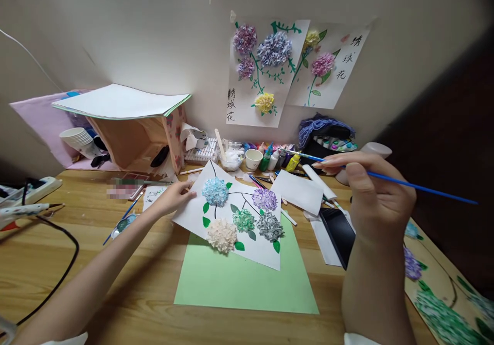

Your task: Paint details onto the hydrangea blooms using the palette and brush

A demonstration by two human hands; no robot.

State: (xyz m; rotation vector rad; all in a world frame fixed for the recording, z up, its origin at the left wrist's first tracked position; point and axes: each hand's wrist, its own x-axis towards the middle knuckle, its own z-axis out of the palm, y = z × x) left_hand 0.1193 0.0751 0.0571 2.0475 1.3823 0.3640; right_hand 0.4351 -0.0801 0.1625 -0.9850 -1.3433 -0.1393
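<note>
In my right hand [376, 185], held up at the right, is a thin blue paintbrush [420, 184] with its bristle end pointing left. My left hand [175, 197] grips the left edge of a white sheet of paper [227, 239] that lies at a slant, partly over a green sheet [247, 283]. Raised, ruffled flowers are on the white sheet: a blue one [215, 192], a purple one [264, 199], a green one [243, 220], a grey one [269, 226] and a cream one [222, 235]. Black stems and green leaves run between them.
Paint bottles [265, 159], a paper cup [253, 160] and a bowl of white material [231, 159] line the back. Left stands a box [127, 142] topped with paper. A black tablet-like object [337, 232] lies right. Two flower pictures [266, 77] hang on the wall.
</note>
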